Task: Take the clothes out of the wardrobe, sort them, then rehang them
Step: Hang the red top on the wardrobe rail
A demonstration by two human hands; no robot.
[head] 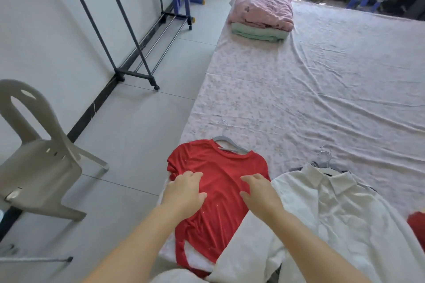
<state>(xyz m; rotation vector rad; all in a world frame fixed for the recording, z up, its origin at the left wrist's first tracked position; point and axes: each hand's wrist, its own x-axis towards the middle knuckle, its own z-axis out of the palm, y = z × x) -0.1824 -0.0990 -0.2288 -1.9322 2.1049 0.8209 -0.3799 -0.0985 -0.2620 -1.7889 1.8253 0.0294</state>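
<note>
Both our left hand [186, 193] and right hand [261, 194] lie spread, gripping nothing, on the red short-sleeved T-shirt [220, 177] at lower centre, on the floral-sheeted bed [299, 99]; we judge we're sorting, and next must grasp its grey hanger [227, 145] for rehanging.

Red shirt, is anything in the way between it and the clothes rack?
Nothing visible. The left hand and right hand rest on the red shirt, and only bare floor lies between the bed and the clothes rack. The chair stands off to the side.
</note>
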